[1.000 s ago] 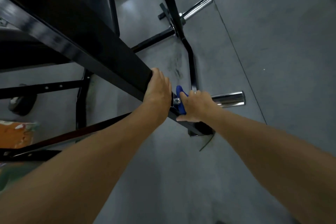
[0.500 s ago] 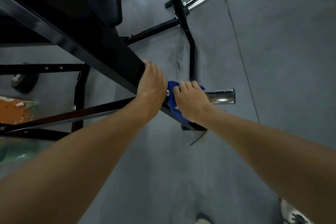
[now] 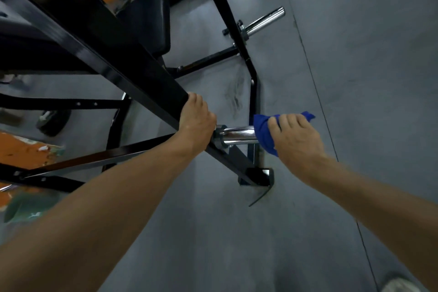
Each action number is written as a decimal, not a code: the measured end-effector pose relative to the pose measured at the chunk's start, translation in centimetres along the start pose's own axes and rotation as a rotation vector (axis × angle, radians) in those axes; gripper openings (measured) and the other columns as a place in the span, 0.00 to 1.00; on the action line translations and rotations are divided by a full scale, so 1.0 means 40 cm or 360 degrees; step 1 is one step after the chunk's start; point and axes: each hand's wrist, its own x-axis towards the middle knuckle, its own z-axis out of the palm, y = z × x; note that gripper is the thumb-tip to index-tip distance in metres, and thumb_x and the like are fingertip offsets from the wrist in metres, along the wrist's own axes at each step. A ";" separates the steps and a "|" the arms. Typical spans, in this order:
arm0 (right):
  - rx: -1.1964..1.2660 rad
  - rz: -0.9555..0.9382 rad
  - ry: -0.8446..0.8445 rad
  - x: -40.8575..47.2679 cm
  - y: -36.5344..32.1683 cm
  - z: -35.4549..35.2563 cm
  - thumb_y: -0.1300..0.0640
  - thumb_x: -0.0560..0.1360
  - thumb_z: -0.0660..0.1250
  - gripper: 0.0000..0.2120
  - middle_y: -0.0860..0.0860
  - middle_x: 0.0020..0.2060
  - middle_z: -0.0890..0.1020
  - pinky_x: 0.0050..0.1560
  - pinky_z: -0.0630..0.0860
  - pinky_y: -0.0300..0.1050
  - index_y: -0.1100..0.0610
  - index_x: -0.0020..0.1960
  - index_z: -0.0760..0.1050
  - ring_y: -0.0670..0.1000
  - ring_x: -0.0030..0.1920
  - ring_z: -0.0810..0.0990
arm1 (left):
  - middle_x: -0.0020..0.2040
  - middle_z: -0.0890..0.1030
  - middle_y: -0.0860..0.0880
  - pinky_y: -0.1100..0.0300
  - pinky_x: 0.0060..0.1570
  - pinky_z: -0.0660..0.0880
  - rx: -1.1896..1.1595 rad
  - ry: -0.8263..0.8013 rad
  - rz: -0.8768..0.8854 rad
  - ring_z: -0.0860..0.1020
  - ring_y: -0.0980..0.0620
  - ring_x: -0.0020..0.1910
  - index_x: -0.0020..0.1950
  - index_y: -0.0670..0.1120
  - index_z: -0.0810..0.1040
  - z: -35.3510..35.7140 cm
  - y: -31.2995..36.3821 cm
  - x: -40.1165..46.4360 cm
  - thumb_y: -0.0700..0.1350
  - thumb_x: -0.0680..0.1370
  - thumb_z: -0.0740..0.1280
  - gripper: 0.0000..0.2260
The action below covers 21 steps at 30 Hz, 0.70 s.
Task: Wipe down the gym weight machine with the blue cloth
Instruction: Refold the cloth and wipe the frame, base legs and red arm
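Head view, looking down along two bare forearms to a grey gym floor. Nearest, the left hand (image 3: 198, 123) wraps its fingers over the end of a slanted black beam (image 3: 99, 38), apparently steadying the weight machine. Just right of it, a chrome peg (image 3: 237, 135) sticks out sideways from the beam. The right hand (image 3: 295, 136) grips a bunched blue cloth (image 3: 263, 130) around the peg's outer end, fingers curled over the top, likely so the cloth polishes all round the peg as it slides. Beyond both hands lie black base bars, a black seat pad (image 3: 151, 23), and a second chrome peg (image 3: 264, 21) farther off.
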 end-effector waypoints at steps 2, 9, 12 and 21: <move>0.0000 0.0146 -0.0039 0.025 -0.046 -0.009 0.57 0.75 0.67 0.25 0.59 0.59 0.74 0.67 0.66 0.56 0.62 0.69 0.62 0.60 0.59 0.73 | 0.62 0.76 0.44 0.43 0.70 0.60 0.0009 0.0008 0.0003 0.71 0.41 0.64 0.66 0.52 0.76 0.008 0.000 0.000 0.62 0.72 0.73 0.26; 0.0135 -0.0030 0.0305 0.149 -0.266 0.004 0.52 0.78 0.62 0.15 0.57 0.53 0.77 0.61 0.70 0.52 0.59 0.62 0.69 0.57 0.53 0.76 | 0.65 0.76 0.45 0.44 0.71 0.60 0.0041 0.0088 -0.0021 0.71 0.42 0.66 0.67 0.53 0.75 0.020 0.007 0.005 0.65 0.73 0.72 0.28; 0.0222 -0.0083 0.0619 0.128 -0.267 0.072 0.53 0.77 0.65 0.20 0.58 0.52 0.75 0.63 0.68 0.54 0.61 0.63 0.66 0.59 0.53 0.74 | 0.65 0.76 0.45 0.45 0.70 0.60 0.0063 0.0062 -0.0030 0.71 0.42 0.65 0.67 0.53 0.74 0.027 0.007 0.003 0.70 0.66 0.75 0.36; 0.0450 0.0122 0.1256 0.075 -0.232 0.186 0.45 0.79 0.63 0.28 0.59 0.63 0.74 0.78 0.56 0.57 0.61 0.72 0.67 0.62 0.67 0.70 | 0.60 0.77 0.48 0.49 0.62 0.64 0.0122 0.0051 -0.0053 0.72 0.45 0.59 0.70 0.54 0.71 0.010 0.016 -0.009 0.81 0.56 0.68 0.50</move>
